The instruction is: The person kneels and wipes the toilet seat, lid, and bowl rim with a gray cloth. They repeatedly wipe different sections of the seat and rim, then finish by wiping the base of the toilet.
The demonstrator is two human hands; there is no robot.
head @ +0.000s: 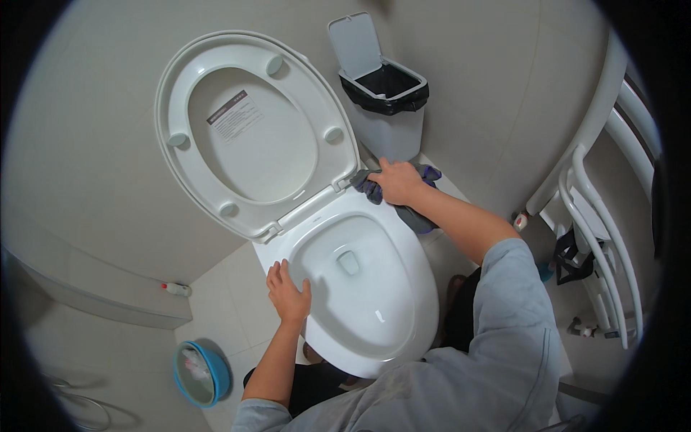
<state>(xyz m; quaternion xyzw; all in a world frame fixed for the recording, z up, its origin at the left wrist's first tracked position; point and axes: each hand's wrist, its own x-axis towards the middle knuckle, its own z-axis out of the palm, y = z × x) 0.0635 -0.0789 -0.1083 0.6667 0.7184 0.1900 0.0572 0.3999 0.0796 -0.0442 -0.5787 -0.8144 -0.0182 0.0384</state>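
My right hand (398, 182) grips a grey cloth with purple edging (369, 187) on the rear right corner of the white toilet bowl (425, 291), close to a seat hinge. Part of the cloth hangs down over the bowl's outer side. At the left rim, my left hand (289, 294) has its fingers apart and holds nothing. Whether it touches the rim, I cannot tell. Behind the bowl, the toilet seat and lid (334, 108) are raised. Through the seat's opening, a printed label (235, 116) shows on the lid. A little water lies in the bowl.
A white bin (391, 129) with a black liner and raised lid stands behind on the right. White rails (580, 178) run along the right side. On the left floor sit a blue basin (220, 372) holding a plastic bag and, farther back, a white bottle (177, 289) with a red cap.
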